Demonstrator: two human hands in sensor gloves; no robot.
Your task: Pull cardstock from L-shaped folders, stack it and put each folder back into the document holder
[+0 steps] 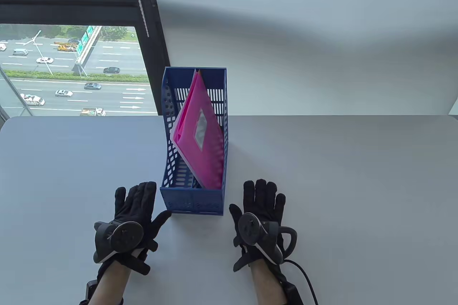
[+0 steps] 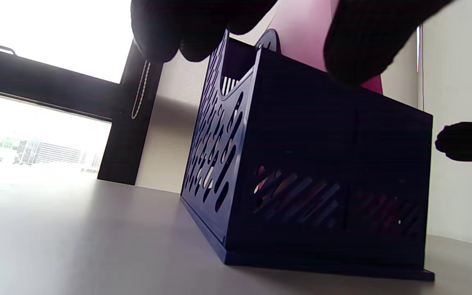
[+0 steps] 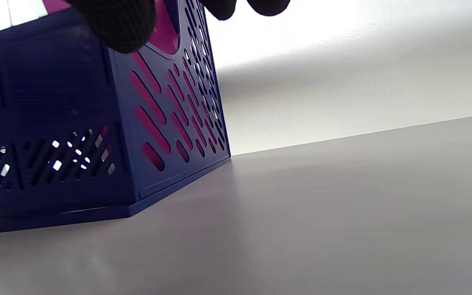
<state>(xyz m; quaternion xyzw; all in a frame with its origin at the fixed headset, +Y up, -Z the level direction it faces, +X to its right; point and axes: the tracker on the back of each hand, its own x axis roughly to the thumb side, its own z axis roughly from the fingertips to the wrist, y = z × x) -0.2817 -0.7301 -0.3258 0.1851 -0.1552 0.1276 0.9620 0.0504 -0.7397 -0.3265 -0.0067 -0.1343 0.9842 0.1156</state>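
Note:
A blue perforated document holder [image 1: 168, 147] stands upright on the grey table, its low front wall facing me. Pink L-shaped folders [image 1: 200, 133] lean inside it against the right wall, pink cardstock showing through them. My left hand [image 1: 137, 199] lies flat on the table just left of the holder's front corner, fingers straight, thumb near the holder's base. My right hand [image 1: 263, 194] lies flat just right of the holder, fingers straight. Both hands hold nothing. The holder [image 2: 301, 172] fills the left wrist view; the right wrist view shows its [image 3: 96, 135] front right corner with pink behind the slots.
The grey table [image 1: 340, 183] reaches to a white wall behind. A window with a dark frame [image 1: 150, 26] is at the back left. A black cable [image 1: 304, 276] trails from my right wrist.

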